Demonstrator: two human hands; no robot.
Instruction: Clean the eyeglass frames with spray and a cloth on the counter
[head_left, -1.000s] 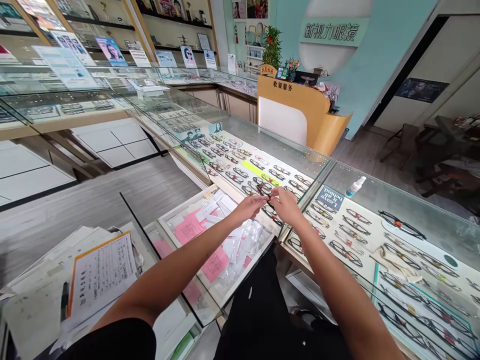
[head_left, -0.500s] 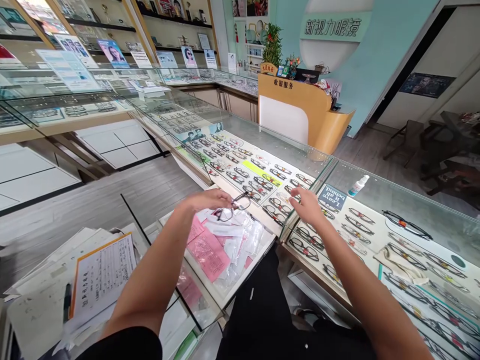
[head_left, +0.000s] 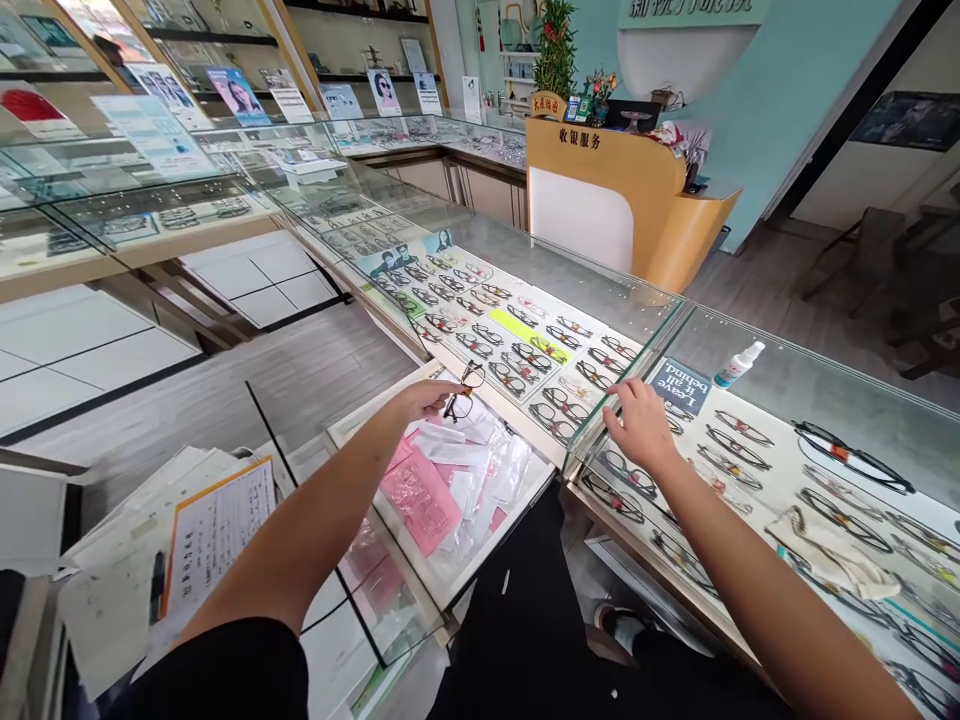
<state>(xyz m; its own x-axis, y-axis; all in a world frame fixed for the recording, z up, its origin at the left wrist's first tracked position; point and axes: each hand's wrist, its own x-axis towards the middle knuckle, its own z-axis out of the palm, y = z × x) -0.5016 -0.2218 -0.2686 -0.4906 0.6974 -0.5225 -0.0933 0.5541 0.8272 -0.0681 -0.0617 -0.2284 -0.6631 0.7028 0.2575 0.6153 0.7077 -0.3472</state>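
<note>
My left hand [head_left: 421, 400] pinches a pair of dark-framed eyeglasses [head_left: 463, 392], turned so that its two lenses stand one above the other. Beneath it is an open drawer [head_left: 540, 468] holding pink paper slips [head_left: 421, 500] and clear plastic bags [head_left: 491, 460]. My right hand [head_left: 636, 425] is over the glass display counter [head_left: 679, 310] near the joint between two panes, fingers apart and holding nothing. Under the glass lie rows of eyeglasses [head_left: 564, 405].
On the right counter stand a white spray bottle [head_left: 739, 365], black eyeglasses [head_left: 851, 457] and a beige cloth [head_left: 829, 555]. To the left lie a handwritten sheet [head_left: 217, 535] and a pen [head_left: 157, 585]. A wooden cashier desk [head_left: 652, 190] stands behind the counters.
The eyeglasses in my left hand have turned more upright. My right hand has shifted slightly right and lower over the counter. The whole view has tilted down a little.
</note>
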